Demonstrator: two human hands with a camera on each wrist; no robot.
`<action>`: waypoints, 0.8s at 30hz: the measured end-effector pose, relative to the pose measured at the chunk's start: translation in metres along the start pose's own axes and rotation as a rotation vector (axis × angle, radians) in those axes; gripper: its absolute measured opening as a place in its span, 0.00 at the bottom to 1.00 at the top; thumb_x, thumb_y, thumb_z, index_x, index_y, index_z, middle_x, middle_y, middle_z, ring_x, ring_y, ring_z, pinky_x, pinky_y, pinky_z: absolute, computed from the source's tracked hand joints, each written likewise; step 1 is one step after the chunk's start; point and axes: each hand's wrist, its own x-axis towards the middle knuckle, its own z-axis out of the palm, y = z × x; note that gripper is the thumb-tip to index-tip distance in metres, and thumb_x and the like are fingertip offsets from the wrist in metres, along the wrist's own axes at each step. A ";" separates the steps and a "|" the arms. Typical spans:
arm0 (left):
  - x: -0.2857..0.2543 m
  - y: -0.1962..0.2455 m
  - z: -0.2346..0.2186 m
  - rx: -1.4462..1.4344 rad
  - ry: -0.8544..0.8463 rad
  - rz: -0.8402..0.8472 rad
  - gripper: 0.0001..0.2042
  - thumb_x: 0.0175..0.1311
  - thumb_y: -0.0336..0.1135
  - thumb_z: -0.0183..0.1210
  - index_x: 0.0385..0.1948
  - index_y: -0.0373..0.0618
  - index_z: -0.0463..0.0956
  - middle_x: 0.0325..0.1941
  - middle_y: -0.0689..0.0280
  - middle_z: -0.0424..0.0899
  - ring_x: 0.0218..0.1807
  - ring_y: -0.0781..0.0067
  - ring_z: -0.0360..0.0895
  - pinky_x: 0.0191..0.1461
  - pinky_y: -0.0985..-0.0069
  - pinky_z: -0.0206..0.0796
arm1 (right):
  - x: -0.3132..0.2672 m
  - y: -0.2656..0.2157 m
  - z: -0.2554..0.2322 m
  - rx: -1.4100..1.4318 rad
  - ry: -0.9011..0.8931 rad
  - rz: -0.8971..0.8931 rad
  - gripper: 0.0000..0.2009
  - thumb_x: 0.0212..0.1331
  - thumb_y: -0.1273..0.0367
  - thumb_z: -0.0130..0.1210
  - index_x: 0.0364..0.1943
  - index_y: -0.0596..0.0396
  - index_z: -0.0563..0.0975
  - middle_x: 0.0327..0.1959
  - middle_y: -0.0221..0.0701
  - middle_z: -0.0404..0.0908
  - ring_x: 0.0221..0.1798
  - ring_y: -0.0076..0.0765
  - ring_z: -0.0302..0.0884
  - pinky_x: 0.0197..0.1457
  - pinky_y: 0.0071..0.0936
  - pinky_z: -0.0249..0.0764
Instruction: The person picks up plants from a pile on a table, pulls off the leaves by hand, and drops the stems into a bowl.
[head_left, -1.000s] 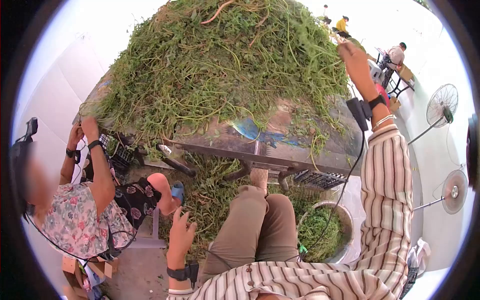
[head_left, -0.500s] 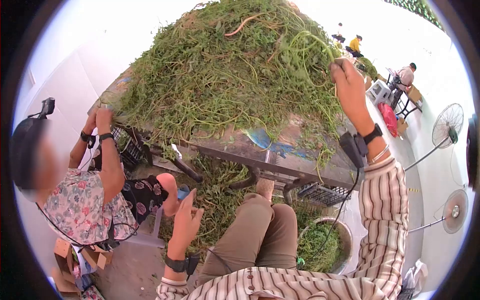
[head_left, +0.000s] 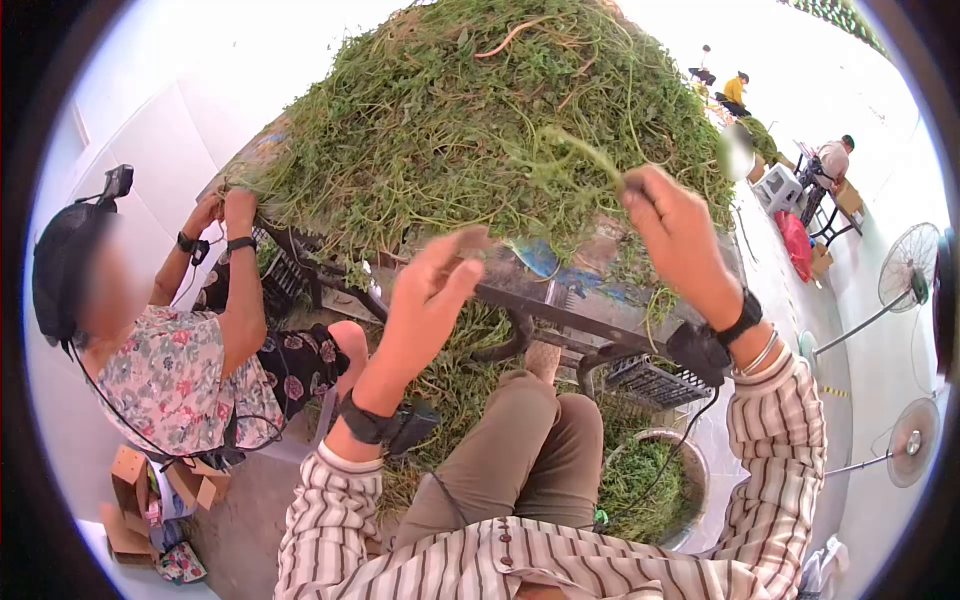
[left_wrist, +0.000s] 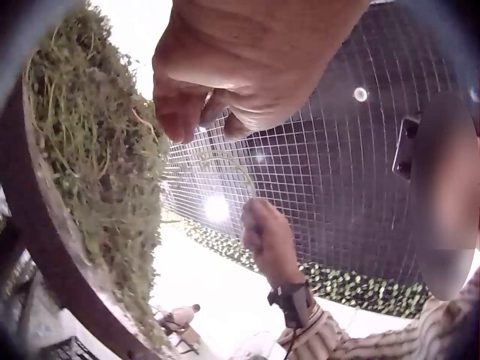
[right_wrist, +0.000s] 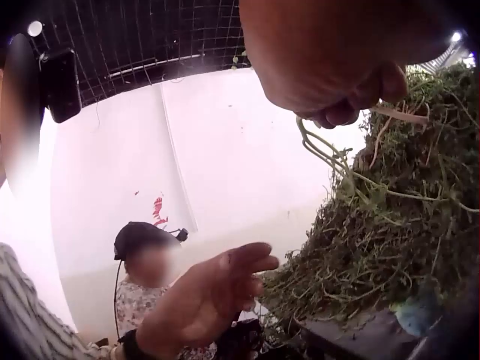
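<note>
A large heap of leafy green stems (head_left: pixel 450 130) covers the table. My right hand (head_left: pixel 680 235) is over the table's front right part and pinches a thin green sprig (head_left: pixel 580 148) between thumb and fingers. The sprig sticks out to the left, its leafy end blurred in the head view; in the right wrist view its looping stems (right_wrist: pixel 322 150) hang below the fingers. Over the table's front edge is my left hand (head_left: pixel 430 305), fingers loosely bent and holding nothing. Some distance separates it from the right hand.
Beneath the table lie more loose greens (head_left: pixel 455 385) and a black crate (head_left: pixel 655 382). A round tub (head_left: pixel 697 470) of greens stands right of my legs. At left, a seated person (head_left: pixel 170 350) works at the heap's edge. Fans (head_left: pixel 908 265) stand at the right.
My left hand has risen from beside my leg to the table's front edge. The right hand has come down and inward from the heap's right side, bringing the sprig along. The head view has shifted.
</note>
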 end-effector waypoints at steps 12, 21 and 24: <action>0.001 -0.026 0.041 -0.682 -0.132 -0.417 0.18 0.67 0.43 0.45 0.49 0.37 0.68 0.42 0.63 0.79 0.41 0.77 0.74 0.45 0.77 0.66 | -0.073 -0.006 0.060 0.001 -0.400 -0.238 0.08 0.50 0.72 0.52 0.34 0.56 0.67 0.24 0.36 0.73 0.28 0.47 0.73 0.29 0.39 0.69; -0.005 -0.024 0.073 -0.728 -0.088 -0.346 0.20 0.68 0.44 0.43 0.53 0.38 0.66 0.49 0.61 0.76 0.49 0.72 0.72 0.54 0.72 0.62 | -0.071 -0.008 0.078 0.437 -0.458 0.176 0.06 0.54 0.71 0.49 0.31 0.61 0.69 0.25 0.46 0.72 0.29 0.53 0.69 0.31 0.37 0.65; -0.007 -0.025 0.067 -0.693 -0.093 -0.322 0.21 0.66 0.47 0.46 0.52 0.41 0.69 0.48 0.64 0.76 0.50 0.75 0.70 0.55 0.74 0.59 | -0.066 -0.005 0.077 0.435 -0.299 0.130 0.06 0.56 0.70 0.48 0.31 0.60 0.69 0.22 0.42 0.70 0.25 0.45 0.66 0.30 0.34 0.64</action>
